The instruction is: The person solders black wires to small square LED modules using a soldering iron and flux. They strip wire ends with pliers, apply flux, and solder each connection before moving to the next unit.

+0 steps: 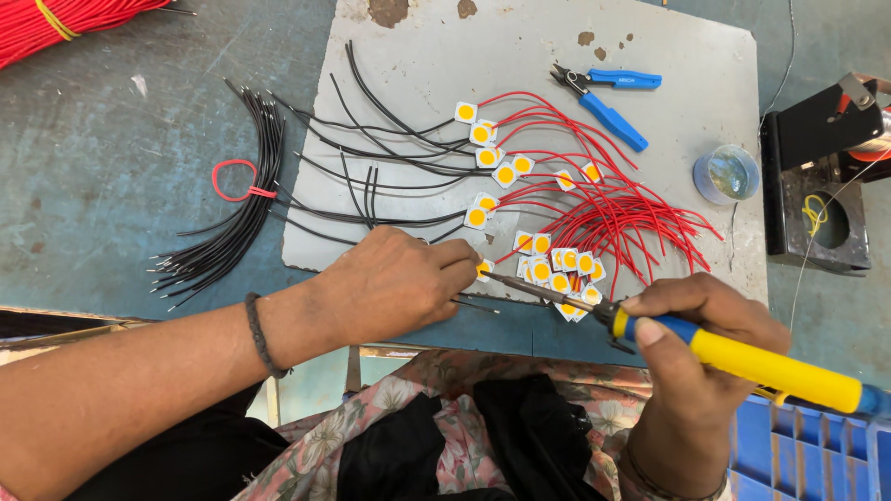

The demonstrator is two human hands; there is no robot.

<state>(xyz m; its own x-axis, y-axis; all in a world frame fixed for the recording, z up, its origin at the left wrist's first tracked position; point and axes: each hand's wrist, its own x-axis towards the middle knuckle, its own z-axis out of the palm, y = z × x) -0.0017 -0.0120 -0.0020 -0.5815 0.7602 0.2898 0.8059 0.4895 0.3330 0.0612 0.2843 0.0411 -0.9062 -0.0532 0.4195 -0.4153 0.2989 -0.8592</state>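
— Which step is this?

— Soldering, I'd judge: the right hand (696,325) is clamped on a yellow soldering iron (742,357), its tip at the LED chip (484,269) pinched in the left hand (399,278) at the grey board's (650,46) near edge.

— And next?

— A steady tip on the pad.

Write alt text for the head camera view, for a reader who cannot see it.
The right hand holds a yellow-handled soldering iron, its tip at a small white LED chip that the left hand steadies. More chips with red wires and black wires lie on a grey board beside blue cutters.
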